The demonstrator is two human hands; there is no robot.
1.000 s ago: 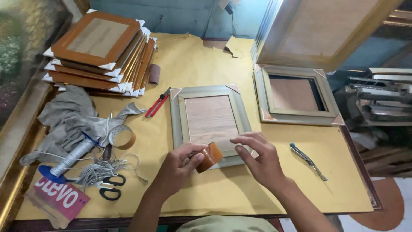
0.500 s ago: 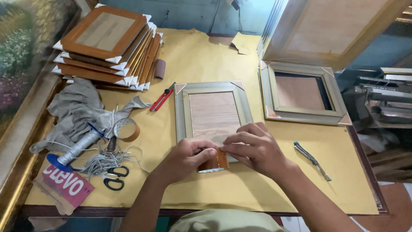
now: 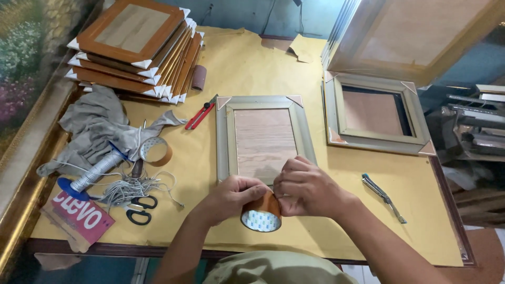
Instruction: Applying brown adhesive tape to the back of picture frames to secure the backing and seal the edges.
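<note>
A roll of brown tape (image 3: pixel 261 213) is held upright over the near edge of a grey picture frame (image 3: pixel 226 138) that lies face down with a wooden backing board. My left hand (image 3: pixel 231 195) grips the roll from the left. My right hand (image 3: pixel 305 186) pinches at the roll's top right, fingers curled over it and over the frame's bottom rail.
A stack of brown frames (image 3: pixel 131 50) sits far left, a second grey frame (image 3: pixel 376 113) and leaning frames at the right. A red cutter (image 3: pixel 201 113), grey cloth (image 3: pixel 100 126), another tape roll (image 3: pixel 155 151), string spool (image 3: pixel 92 176), scissors (image 3: pixel 138 209) and a metal tool (image 3: pixel 384 197) lie on the yellow-papered table (image 3: pixel 252 63).
Both hands have drawn together over the frame's near edge. The tape roll has turned upright, its open core now facing me.
</note>
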